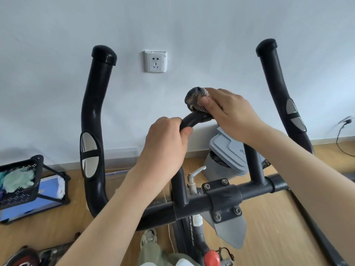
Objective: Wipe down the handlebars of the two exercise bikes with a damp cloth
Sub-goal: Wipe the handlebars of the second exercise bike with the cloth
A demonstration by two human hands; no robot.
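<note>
Handlebars [194, 120] of the near bike are being wiped at the centre loop, where the cloth [195, 100] is pinched by the right hand [230, 112] while the left hand [165, 139], curled round the loop, steadies it; the side grips likely come next.

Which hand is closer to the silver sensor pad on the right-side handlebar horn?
Right. The right hand, holding the cloth on the centre loop, sits just left of the sensor pad; the left hand grips the loop further left.
</note>
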